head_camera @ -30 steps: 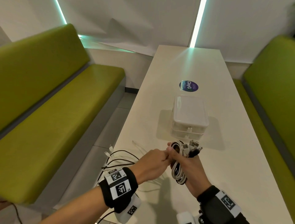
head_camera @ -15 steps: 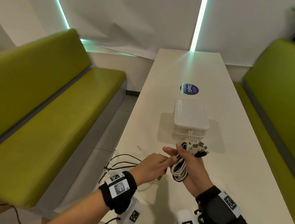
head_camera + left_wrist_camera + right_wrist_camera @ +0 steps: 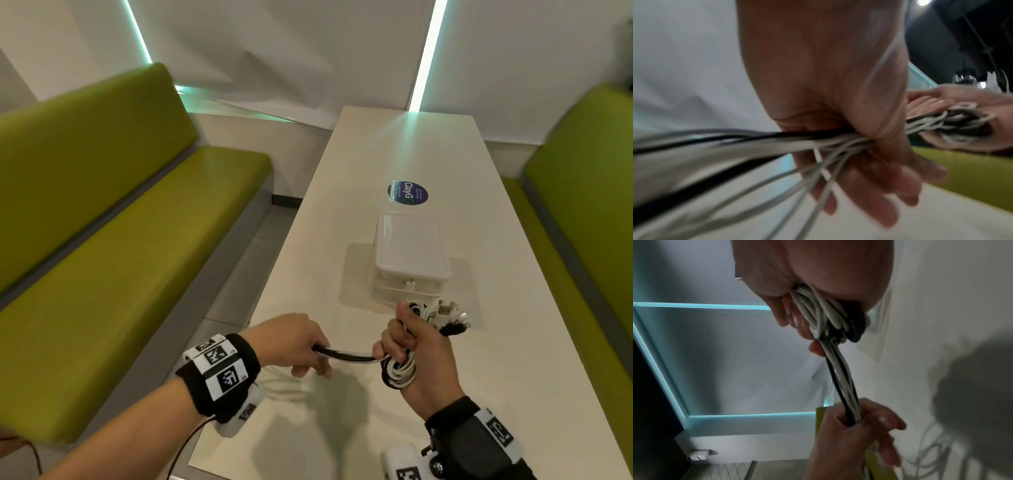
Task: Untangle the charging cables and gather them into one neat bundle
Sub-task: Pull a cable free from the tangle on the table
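My right hand [image 3: 412, 339] grips a coiled bundle of white and black charging cables [image 3: 399, 371] above the white table [image 3: 342, 428]. Several plug ends [image 3: 452, 317] stick out past the top of that fist. A taut run of cables [image 3: 346, 356] stretches left from the coil into my left hand [image 3: 301, 346], which grips the strands between thumb and curled fingers [image 3: 869, 136]. The right wrist view shows the coil [image 3: 826, 316] in my palm and the strands [image 3: 842, 386] running to my left hand [image 3: 857, 423]. Loose cable tails [image 3: 284, 390] trail below the left hand.
A white lidded box [image 3: 411, 253] stands on the table just beyond my right hand. A round dark sticker [image 3: 407, 193] lies further back. Green benches flank the table, one on the left [image 3: 120, 240] and one on the right [image 3: 582, 222]. The table's left edge runs close under my left wrist.
My left hand has moved left away from the right hand, pulling a run of cables taut between them. The right hand still holds the coil, raised slightly.
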Action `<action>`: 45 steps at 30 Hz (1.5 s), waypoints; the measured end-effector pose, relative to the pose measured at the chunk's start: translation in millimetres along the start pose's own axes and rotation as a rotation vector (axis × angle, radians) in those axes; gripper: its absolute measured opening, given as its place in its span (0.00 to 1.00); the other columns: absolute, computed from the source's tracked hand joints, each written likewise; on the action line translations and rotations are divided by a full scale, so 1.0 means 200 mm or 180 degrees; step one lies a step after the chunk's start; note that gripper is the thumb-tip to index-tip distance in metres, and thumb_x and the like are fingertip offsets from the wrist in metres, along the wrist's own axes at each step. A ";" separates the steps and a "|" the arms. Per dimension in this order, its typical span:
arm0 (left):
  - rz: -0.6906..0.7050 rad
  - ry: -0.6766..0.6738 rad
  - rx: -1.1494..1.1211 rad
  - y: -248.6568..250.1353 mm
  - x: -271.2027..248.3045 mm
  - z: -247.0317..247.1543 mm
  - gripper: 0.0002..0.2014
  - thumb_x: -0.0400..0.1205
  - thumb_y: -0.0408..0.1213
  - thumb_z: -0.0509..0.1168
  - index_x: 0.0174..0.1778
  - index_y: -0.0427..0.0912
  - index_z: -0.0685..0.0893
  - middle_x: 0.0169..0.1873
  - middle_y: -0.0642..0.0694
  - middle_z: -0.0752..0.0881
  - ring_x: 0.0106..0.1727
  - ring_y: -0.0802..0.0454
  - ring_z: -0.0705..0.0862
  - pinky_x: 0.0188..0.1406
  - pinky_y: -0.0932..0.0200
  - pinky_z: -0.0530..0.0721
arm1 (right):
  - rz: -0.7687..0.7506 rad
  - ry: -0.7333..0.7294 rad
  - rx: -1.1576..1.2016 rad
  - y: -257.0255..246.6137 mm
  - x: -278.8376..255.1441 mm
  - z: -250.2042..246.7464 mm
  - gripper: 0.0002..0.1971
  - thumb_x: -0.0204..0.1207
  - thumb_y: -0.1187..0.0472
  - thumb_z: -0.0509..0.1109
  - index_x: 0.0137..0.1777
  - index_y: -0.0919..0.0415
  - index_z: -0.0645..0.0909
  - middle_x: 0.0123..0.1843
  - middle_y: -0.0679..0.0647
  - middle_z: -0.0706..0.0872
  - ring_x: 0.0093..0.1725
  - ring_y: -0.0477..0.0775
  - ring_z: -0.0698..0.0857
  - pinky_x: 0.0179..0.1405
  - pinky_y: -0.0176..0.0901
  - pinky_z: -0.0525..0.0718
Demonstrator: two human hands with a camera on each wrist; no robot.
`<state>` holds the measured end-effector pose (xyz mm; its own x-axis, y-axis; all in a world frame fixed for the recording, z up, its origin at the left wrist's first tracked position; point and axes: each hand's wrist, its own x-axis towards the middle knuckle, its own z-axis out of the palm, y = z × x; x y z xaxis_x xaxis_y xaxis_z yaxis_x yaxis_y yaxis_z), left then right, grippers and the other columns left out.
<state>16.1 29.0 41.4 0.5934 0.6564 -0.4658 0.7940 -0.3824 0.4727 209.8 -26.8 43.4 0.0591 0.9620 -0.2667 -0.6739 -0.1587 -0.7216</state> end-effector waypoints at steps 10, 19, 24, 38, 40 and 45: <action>-0.0421 0.0356 0.0439 -0.28 -0.03 -0.02 0.16 0.74 0.59 0.70 0.33 0.51 0.78 0.24 0.53 0.79 0.29 0.54 0.79 0.29 0.60 0.73 | -0.0291 0.0059 -0.0384 -0.06 0.01 -0.09 0.18 0.74 0.59 0.70 0.27 0.57 0.67 0.22 0.51 0.58 0.18 0.51 0.60 0.25 0.48 0.75; -0.0973 0.0761 0.1597 -0.46 -0.07 -0.26 0.15 0.80 0.57 0.64 0.35 0.51 0.79 0.33 0.56 0.83 0.41 0.52 0.84 0.44 0.57 0.70 | -0.0407 -0.0044 -0.0667 0.02 0.05 0.00 0.18 0.68 0.56 0.76 0.28 0.58 0.68 0.21 0.52 0.59 0.17 0.51 0.62 0.25 0.50 0.77; -0.0723 0.2317 0.1772 -0.52 -0.06 -0.22 0.03 0.77 0.37 0.71 0.40 0.50 0.87 0.32 0.49 0.86 0.38 0.46 0.82 0.41 0.56 0.68 | -0.0400 0.0118 -0.0728 0.01 0.07 -0.05 0.17 0.72 0.60 0.73 0.30 0.59 0.67 0.20 0.52 0.60 0.17 0.51 0.62 0.27 0.49 0.77; -0.1548 0.1126 0.0826 -0.67 -0.07 -0.17 0.25 0.80 0.31 0.65 0.74 0.51 0.74 0.72 0.49 0.78 0.67 0.47 0.81 0.67 0.50 0.78 | -0.0606 0.0229 -0.0902 -0.07 0.08 -0.15 0.17 0.72 0.59 0.74 0.30 0.59 0.69 0.20 0.52 0.61 0.17 0.52 0.62 0.27 0.50 0.76; -0.1396 0.1323 0.0920 -0.57 -0.05 -0.19 0.26 0.79 0.26 0.60 0.72 0.52 0.76 0.73 0.49 0.78 0.67 0.46 0.81 0.67 0.49 0.77 | -0.0603 0.0193 -0.0908 -0.07 0.08 -0.13 0.17 0.68 0.56 0.77 0.29 0.58 0.70 0.20 0.52 0.61 0.17 0.52 0.63 0.26 0.49 0.76; -0.0837 0.1865 0.1414 -0.14 0.00 -0.17 0.13 0.83 0.40 0.61 0.62 0.53 0.82 0.58 0.50 0.87 0.61 0.47 0.78 0.60 0.51 0.75 | -0.0639 0.0084 -0.0903 -0.05 0.06 -0.10 0.16 0.68 0.55 0.77 0.29 0.58 0.71 0.20 0.52 0.61 0.17 0.51 0.63 0.27 0.49 0.75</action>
<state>-9.6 62.2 53.4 0.3099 0.9507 0.0086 0.9508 -0.3099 0.0000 232.3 -17.1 35.1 0.1912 0.9748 -0.1151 -0.4155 -0.0259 -0.9092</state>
